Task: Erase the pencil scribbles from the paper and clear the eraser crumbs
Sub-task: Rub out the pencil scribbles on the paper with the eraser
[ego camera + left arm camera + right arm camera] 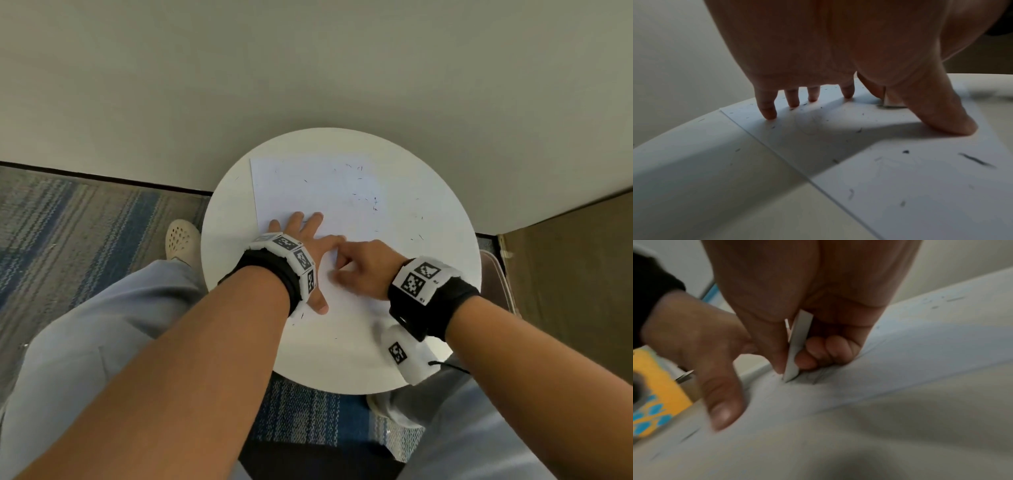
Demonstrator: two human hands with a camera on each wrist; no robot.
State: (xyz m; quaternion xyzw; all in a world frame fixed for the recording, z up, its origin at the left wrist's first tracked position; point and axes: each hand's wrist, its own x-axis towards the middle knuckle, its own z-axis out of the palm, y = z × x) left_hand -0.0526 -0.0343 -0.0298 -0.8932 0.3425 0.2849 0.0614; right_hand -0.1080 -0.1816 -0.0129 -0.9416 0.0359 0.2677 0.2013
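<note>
The paper (318,192) lies on the round surface (445,274). Left hand (305,240) presses it flat, fingers spread wide. Beside it, right hand (363,263) pinches the eraser (797,347) against the paper; crumbs (373,202) are scattered over the sheet.

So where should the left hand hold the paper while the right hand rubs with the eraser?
Press flat from above, as the left hand does now: spread fingers on the paper beside the eraser. A thin sheet lying flat on the round table offers no edge worth pinching, so downward pressure likely suits it best.
</note>
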